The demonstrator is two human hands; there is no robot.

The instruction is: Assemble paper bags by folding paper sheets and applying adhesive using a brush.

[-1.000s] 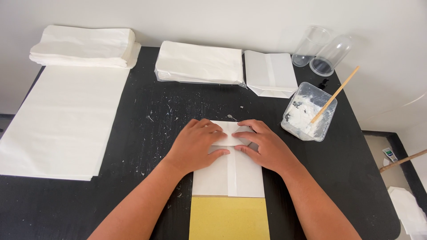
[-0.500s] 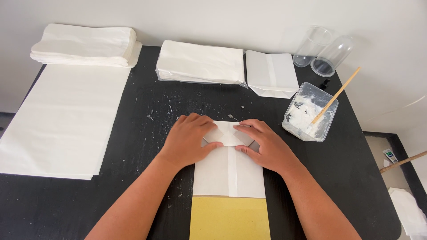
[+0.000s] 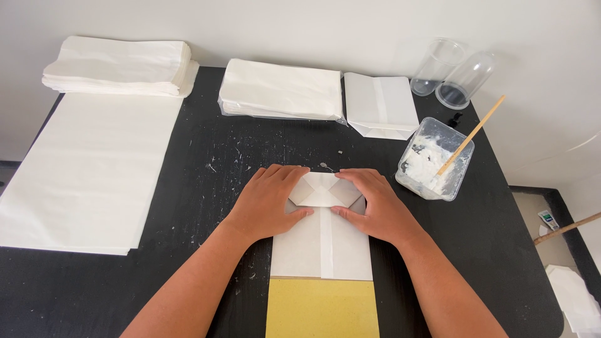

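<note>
White paper bag [image 3: 322, 247] flat on black table [image 3: 206, 181], far end folded into diamond-shaped flaps [image 3: 321, 189], lower end over yellow card [image 3: 322, 308]. Left hand [image 3: 268, 201] flat on left side of fold, fingers spread, thumb pressing toward centre seam; right hand [image 3: 374, 204] mirrored on right side, fingers [image 3: 354, 175] flat, nothing pinched. Flaps between both grips, pressed down only.

Likely risks, as judgement: uneven pressure from either palm could skew crease, leaving bottom lopsided; paper could slide on card and shift off square. Just right of right grip, plastic tub of white paste [image 3: 434, 168] with wooden stick [image 3: 471, 135]; stray elbow could tip it. Beyond grips, stacked folded bags [image 3: 282, 91]; far left, white sheets [image 3: 87, 169].
</note>
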